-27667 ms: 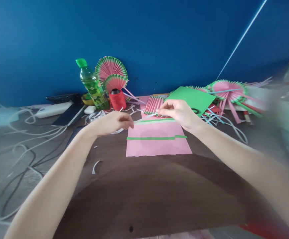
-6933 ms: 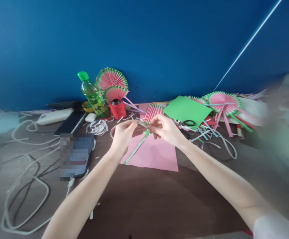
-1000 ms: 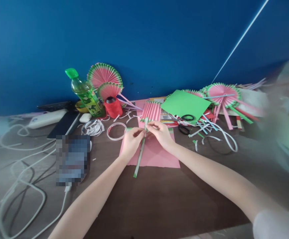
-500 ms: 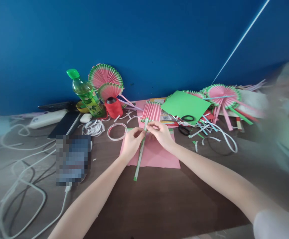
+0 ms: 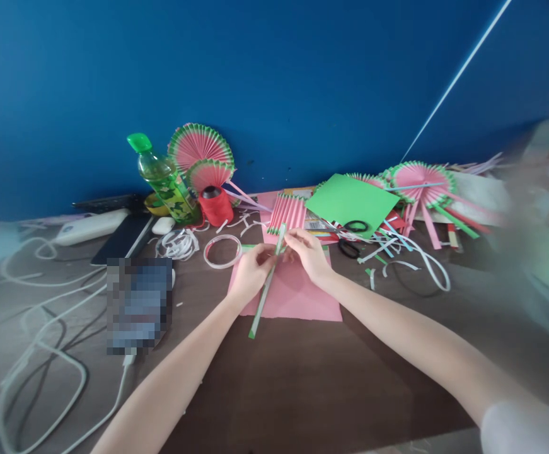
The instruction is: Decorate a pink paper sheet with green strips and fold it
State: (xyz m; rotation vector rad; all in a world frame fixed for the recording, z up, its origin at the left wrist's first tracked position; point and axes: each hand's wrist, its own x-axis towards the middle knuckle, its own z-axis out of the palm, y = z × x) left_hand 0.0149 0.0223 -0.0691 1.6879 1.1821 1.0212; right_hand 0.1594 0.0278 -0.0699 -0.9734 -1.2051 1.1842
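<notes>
While pinched, strip (image 5: 265,287) steeply diagonal

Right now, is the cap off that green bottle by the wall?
No, the green bottle has its bright green cap on, screwed over the neck.

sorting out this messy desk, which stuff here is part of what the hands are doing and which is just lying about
In hand:
- folded paper strip, pinched by left hand and right hand
- pink sheet under them

Lying about:
- green bottle
- red thread spool
- tape ring
- green sheet
- scissors
- finished fans
- white cables
</notes>
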